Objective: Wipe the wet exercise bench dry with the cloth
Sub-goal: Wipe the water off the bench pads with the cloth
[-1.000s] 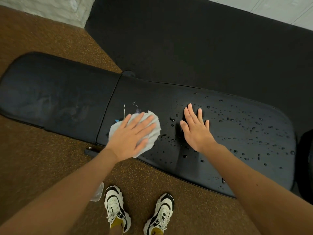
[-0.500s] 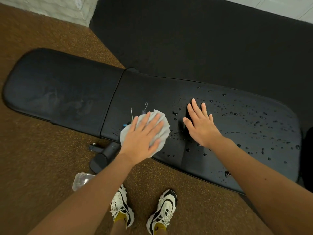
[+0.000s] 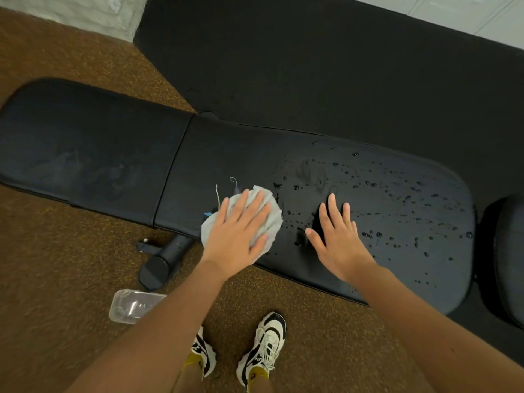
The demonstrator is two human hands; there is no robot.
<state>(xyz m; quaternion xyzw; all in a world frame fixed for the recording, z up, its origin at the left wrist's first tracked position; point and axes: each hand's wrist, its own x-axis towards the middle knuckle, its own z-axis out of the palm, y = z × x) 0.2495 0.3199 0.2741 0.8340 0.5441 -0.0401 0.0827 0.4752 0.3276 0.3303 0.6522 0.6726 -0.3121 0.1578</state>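
A long black padded exercise bench (image 3: 397,251) lies across the view, split by a seam into a left pad (image 3: 85,154) and a right pad. Water drops (image 3: 397,191) speckle the right pad; the left pad looks dull and smeared. My left hand (image 3: 238,236) presses flat, fingers spread, on a crumpled pale grey cloth (image 3: 270,214) near the front edge of the right pad. My right hand (image 3: 337,239) hovers or rests just right of the cloth, fingers straight. A faint handprint (image 3: 317,177) shows on the pad beyond it.
Brown speckled carpet (image 3: 71,279) lies in front, a black rubber mat (image 3: 312,66) behind. A black bench leg tube (image 3: 164,262) sticks out under the front edge. A clear plastic container (image 3: 133,306) lies on the carpet by my shoes (image 3: 261,347). Another black pad (image 3: 510,265) sits far right.
My left hand has slid the cloth slightly right along the front of the pad. My right hand drew back toward me, leaving a handprint on the wet surface.
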